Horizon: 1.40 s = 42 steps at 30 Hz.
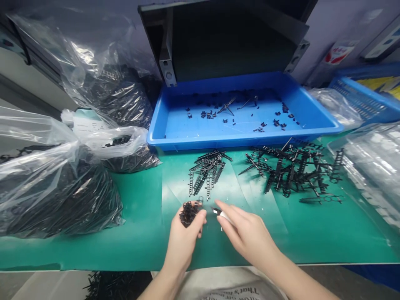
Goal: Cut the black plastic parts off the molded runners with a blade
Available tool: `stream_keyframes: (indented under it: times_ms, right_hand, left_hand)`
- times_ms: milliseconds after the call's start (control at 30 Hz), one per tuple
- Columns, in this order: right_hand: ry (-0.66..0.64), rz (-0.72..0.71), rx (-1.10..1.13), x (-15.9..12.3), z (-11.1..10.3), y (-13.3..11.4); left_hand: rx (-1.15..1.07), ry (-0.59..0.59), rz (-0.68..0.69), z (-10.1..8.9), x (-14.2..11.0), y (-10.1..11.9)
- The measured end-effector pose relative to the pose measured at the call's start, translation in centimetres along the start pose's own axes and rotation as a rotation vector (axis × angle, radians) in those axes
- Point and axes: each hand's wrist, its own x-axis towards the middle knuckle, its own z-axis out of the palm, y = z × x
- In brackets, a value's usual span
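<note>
My left hand (186, 227) is closed around a bunch of small black plastic parts (188, 213), some with ring-shaped ends. One ringed piece (200, 199) sticks out past the fingertips. My right hand (246, 229), just to the right, grips what looks like a craft knife (217, 211) with a white handle and a dark tip pointing left at the left hand. The two hands are a small gap apart. Just beyond them lies a pile of black ladder-like plastic strips (206, 173) on the green mat (143, 233).
A blue tray (187, 143) with scattered black bits stands behind the strips. To the right is a larger tangled black heap (290, 166), then clear plastic trays (375, 175). Bags of black parts (84, 191) fill the left. A dark shelf (231, 41) overhangs the blue tray.
</note>
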Motion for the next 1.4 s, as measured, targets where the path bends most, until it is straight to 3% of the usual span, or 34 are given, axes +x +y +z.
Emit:
stream_keyframes:
  times_ms: [133, 333, 467, 633, 833, 1067, 1400]
  right_hand:
    - [-0.121, 0.150, -0.164, 3.2, -0.2, -1.1]
    - [-0.113, 0.172, -0.227, 5.5, 1.2, -0.4]
    - [-0.099, 0.176, -0.167, 4.2, 0.8, 1.0]
    - [-0.064, 0.190, -0.027, 1.5, -0.6, 0.3]
    - [0.227, -0.005, 0.163, -0.7, 0.5, -0.9]
    - [0.031, 0.000, 0.299, -1.6, 0.1, -0.3]
    - [-0.035, -0.147, 0.181, -1.7, -1.9, 0.5]
  left_hand:
    - [-0.036, 0.030, 0.031, -1.4, 0.8, -0.2]
    - [-0.111, -0.036, 0.018, -2.0, 1.5, -0.9]
    - [-0.148, -0.108, -0.015, -1.8, 1.7, -1.0]
    - [-0.113, -0.167, -0.002, -0.3, 1.5, -1.6]
    - [-0.145, -0.248, 0.063, 1.9, 0.7, -1.6]
    - [-0.154, -0.248, 0.002, 1.5, -0.2, -0.6]
    - [-0.117, -0.348, -0.049, 0.4, -0.2, -0.5]
